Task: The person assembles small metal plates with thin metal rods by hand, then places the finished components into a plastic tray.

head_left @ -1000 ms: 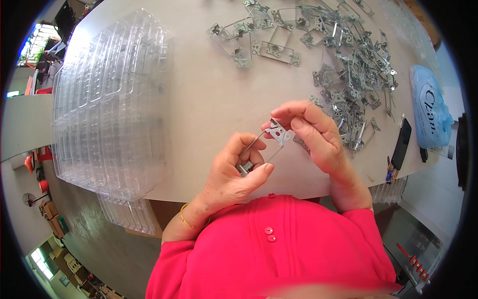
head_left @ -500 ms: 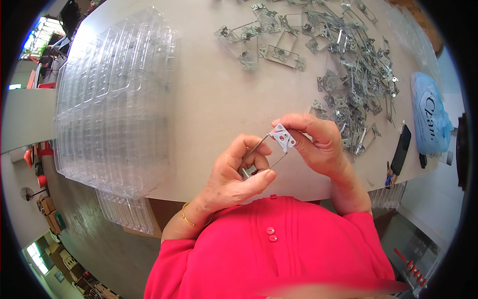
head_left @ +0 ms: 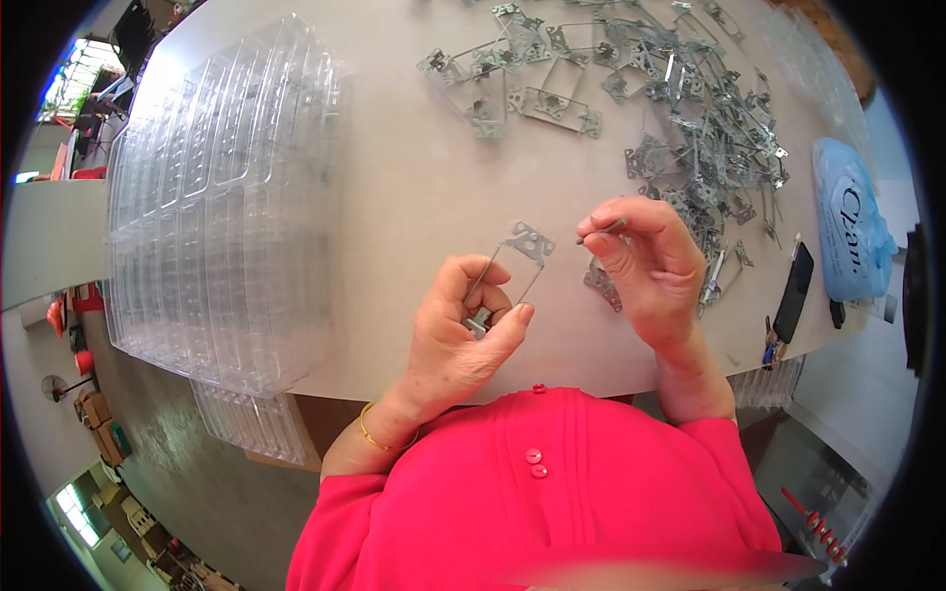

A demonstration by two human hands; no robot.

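Surface: pale worktable, its near edge against your red shirt.
Left hand: your fingers pinch the near end of a thin metal frame, held above the table.
Right hand: your fingertips close on a small metal pin, just right of the frame.
Far right: loose heap of metal frames.
Left: stacked clear plastic trays.
Right edge: blue packet, black phone.
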